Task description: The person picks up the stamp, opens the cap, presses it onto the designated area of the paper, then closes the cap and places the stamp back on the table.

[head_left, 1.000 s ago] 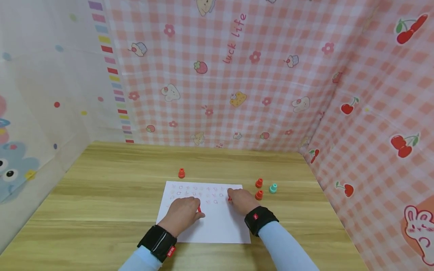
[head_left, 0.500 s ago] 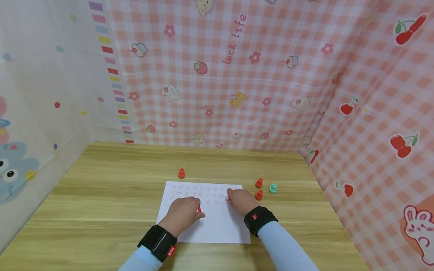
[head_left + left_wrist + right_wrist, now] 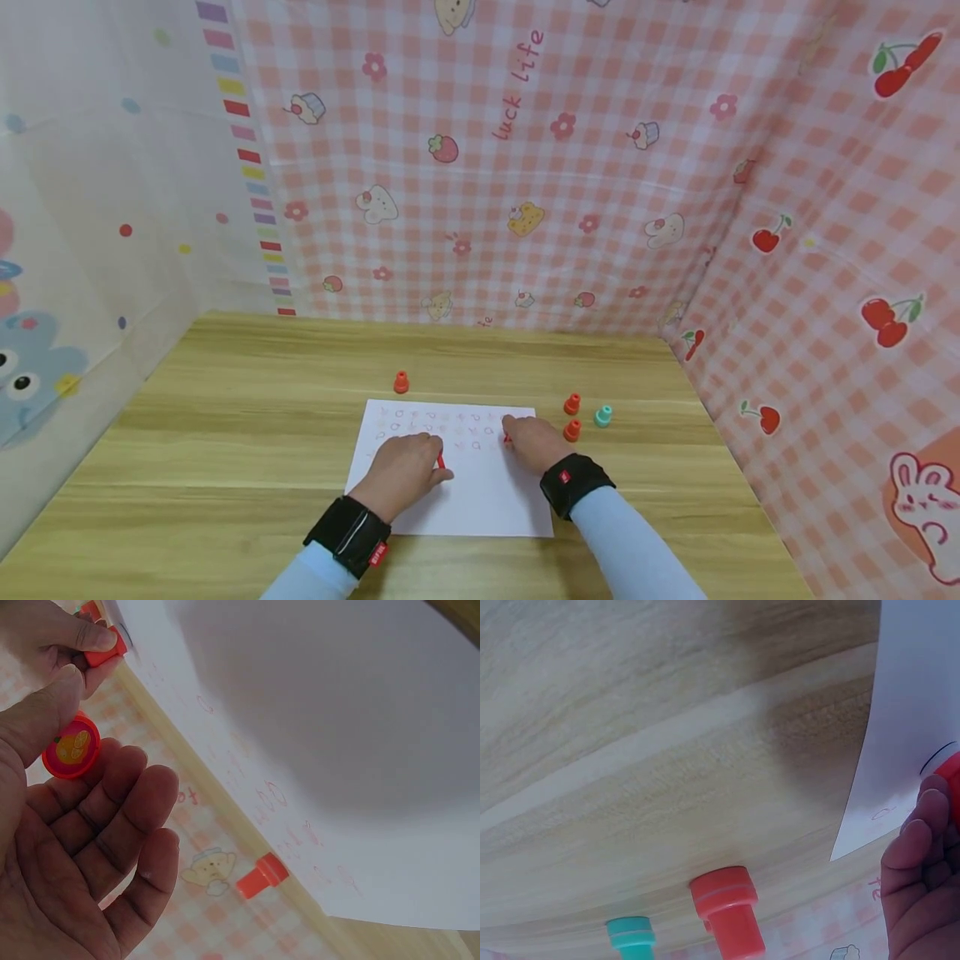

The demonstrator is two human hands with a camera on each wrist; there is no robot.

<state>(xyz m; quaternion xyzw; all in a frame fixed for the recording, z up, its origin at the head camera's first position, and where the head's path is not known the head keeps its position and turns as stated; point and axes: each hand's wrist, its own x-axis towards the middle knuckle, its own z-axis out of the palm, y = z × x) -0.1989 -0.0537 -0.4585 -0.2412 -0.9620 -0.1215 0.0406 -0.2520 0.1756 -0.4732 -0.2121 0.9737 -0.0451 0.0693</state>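
A white sheet of paper [image 3: 491, 504] lies on the table, with rows of small faint red and pink prints along its far part. My left hand [image 3: 397, 473] is over the sheet's left half and pinches a round red stamp cap [image 3: 73, 748] between thumb and fingers. An orange-fruit picture on the cap faces the left wrist camera. At the far right of the sheet, my right hand [image 3: 534, 443] grips a red toy stamp [image 3: 106, 649]. The stamp's pale base is right at the paper, and the fingers cover much of its body in the head view.
Right of the sheet stand two red stamps, a farther one [image 3: 572, 405] and a nearer one [image 3: 572, 431], beside a teal stamp [image 3: 603, 416]. Another red stamp [image 3: 401, 382] stands beyond the sheet's far left. Patterned cloth [image 3: 480, 192] hangs behind the wooden table [image 3: 225, 433].
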